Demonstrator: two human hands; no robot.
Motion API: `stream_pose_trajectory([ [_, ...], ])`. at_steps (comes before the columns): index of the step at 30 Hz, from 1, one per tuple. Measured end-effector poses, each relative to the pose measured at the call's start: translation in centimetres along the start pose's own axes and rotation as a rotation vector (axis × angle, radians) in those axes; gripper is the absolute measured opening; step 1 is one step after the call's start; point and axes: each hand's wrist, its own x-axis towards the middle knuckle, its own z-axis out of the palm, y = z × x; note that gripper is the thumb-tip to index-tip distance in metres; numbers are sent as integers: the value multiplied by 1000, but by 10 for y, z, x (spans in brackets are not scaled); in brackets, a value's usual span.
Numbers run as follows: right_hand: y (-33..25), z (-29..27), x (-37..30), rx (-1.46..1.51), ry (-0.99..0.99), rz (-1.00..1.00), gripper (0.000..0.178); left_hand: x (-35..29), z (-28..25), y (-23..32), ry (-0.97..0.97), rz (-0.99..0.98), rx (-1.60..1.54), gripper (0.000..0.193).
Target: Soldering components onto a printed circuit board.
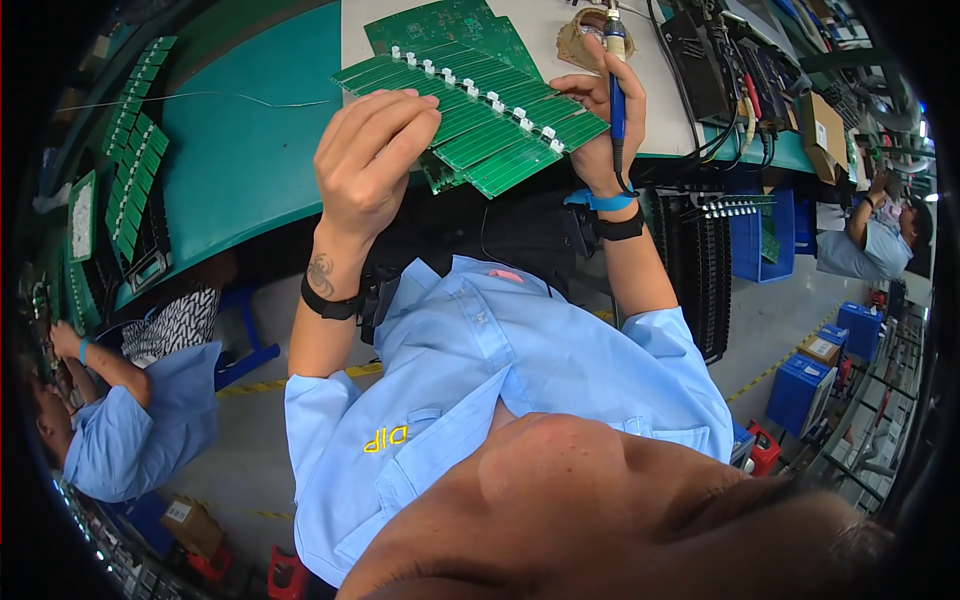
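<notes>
Your right hand (596, 148) grasps the soldering iron (617, 112). Your left hand (368, 160) curls at the green panel's (465, 128) left side; grip unclear.

A green-topped workbench (235, 165) stretches over a grey floor (250, 430) marked with yellow lines (262, 388) — blue bins (798, 390) and a red container (765, 450) standing toward the right, near long, cluttered racks (885, 400) — while small white lights (922, 129) shine by the far right edge.

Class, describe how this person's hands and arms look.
Left hand and right hand are gloveless; light blue sleeves end near the elbows. Left: a spidery tattoo, a black strap. Right: a blue band, another black strap.
</notes>
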Motion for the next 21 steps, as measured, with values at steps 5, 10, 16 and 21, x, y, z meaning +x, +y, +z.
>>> stream_pose_trajectory([
  [5, -2, 2, 1, -15, 0, 2, 78, -5, 5, -7, 39, 4, 22, 19],
  [10, -3, 4, 2, -36, 4, -8, 76, -8, 4, -10, 33, 7, -6, 22],
  [16, -10, 10, 8, -29, -7, -34, 76, -18, 1, -11, 33, -47, -45, 27],
  [21, -13, 16, 10, -6, -34, -97, 79, -32, -2, -15, 42, -99, -78, 23],
])
